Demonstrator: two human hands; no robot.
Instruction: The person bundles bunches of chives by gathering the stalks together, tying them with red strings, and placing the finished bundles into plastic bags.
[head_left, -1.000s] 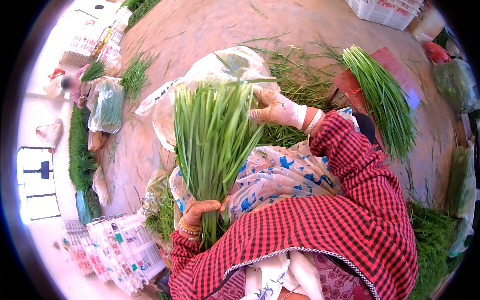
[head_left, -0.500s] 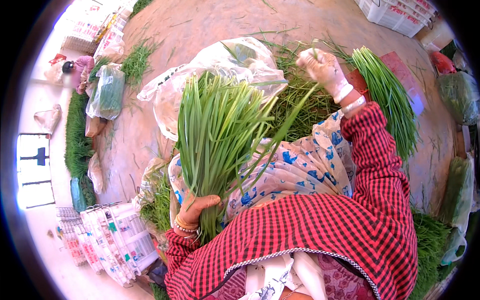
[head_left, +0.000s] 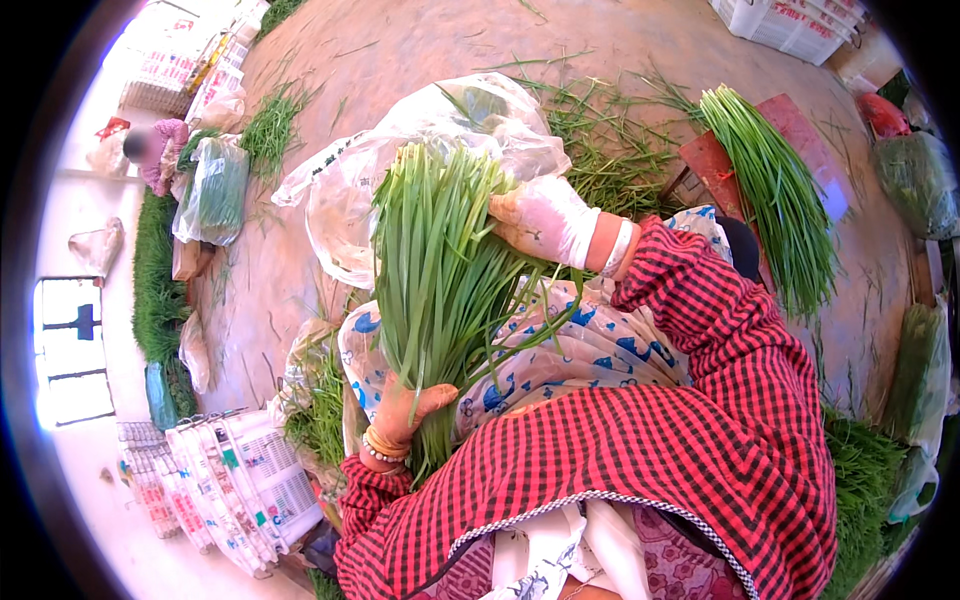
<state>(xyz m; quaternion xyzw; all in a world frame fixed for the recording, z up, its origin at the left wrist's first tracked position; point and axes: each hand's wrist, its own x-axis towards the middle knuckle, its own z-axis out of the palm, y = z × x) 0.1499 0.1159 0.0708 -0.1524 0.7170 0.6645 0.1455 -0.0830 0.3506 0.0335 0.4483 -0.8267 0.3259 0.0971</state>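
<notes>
Left grip: the left hand (head_left: pixel 405 412) is closed around the near part of the green bundle (head_left: pixel 435 275).
Right grip: the right hand (head_left: pixel 548 222) touches its far right side; how tightly, I cannot tell.
Green bundle: over the patterned apron (head_left: pixel 625 345), pale ends far.
Red desk (head_left: pixel 711 168): at right, carrying another bunch (head_left: pixel 775 195).
Floor (head_left: pixel 440 45): loose leaves (head_left: pixel 622 155) right of a plastic bag (head_left: pixel 345 215).

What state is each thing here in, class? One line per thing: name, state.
Left hand: closed around the held bunch
Right hand: at the bunch's upper right side
Held bunch: gathered below, fanned out above
Second bunch: lying across the red stool
Loose stalks: scattered
Plastic bag: crumpled
White crates: packed close together
</notes>
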